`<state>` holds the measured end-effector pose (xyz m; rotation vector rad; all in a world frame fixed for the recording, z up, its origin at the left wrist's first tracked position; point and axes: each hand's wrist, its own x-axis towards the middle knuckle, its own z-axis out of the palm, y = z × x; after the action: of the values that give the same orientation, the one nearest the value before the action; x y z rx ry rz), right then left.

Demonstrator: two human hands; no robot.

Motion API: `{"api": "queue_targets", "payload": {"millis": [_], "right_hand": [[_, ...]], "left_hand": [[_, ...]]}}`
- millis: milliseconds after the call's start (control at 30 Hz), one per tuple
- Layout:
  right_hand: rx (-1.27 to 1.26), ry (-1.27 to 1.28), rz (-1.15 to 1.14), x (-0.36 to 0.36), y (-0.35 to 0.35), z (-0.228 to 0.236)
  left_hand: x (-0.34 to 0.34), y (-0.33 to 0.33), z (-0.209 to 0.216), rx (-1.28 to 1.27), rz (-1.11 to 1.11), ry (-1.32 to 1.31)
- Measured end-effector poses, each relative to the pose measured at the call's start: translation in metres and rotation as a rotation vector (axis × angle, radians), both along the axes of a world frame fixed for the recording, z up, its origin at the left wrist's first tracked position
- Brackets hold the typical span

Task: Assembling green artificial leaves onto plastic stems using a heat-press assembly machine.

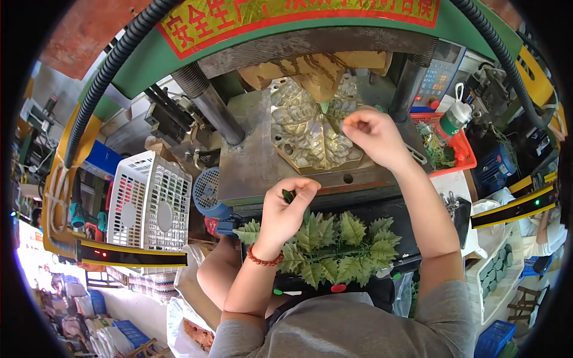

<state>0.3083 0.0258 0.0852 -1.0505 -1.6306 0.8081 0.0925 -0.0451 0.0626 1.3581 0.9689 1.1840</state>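
A brass-coloured mould (pixel 322 146) with leaf-shaped relief lies on the press bed (pixel 250 173). A small light green piece (pixel 324 107) stands at the mould's centre, below the tan upper block (pixel 322 77). My right hand (pixel 379 137) is over the mould's right edge, thumb and fingers pinched together; what they hold, if anything, is hidden. In front of the bed, my left hand (pixel 287 209) is closed around a dark green piece (pixel 288 196), mostly covered by the fingers. Green artificial leaves (pixel 334 241) lie in a cluster just below and right of it.
Steel columns (pixel 218 113) flank the mould. A control panel (pixel 440 74) and a red basket (pixel 462 152) with a bottle stand at the right. A white crate (pixel 149 203) and a blue motor (pixel 209 191) are at the left. Yellow-black bars (pixel 513 206) edge both sides.
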Motion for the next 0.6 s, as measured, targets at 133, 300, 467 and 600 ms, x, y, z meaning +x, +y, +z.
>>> {"api": "queue_targets", "payload": {"millis": [133,300,467,600], "right_hand": [[0.007,-0.039,-0.080,-0.015,0.021,-0.011],[0.055,-0.185,-0.176,-0.034,0.028,-0.026],[0.111,-0.293,-0.307,-0.054,0.023,-0.035],[0.079,-0.297,-0.390,-0.066,0.022,-0.040]], "left_hand": [[-0.008,0.004,-0.008,-0.009,0.014,-0.052],[-0.025,0.005,-0.020,-0.024,-0.019,-0.060],[-0.044,0.002,-0.029,-0.039,-0.055,-0.064],[-0.058,-0.003,-0.035,-0.053,-0.070,-0.087]]}}
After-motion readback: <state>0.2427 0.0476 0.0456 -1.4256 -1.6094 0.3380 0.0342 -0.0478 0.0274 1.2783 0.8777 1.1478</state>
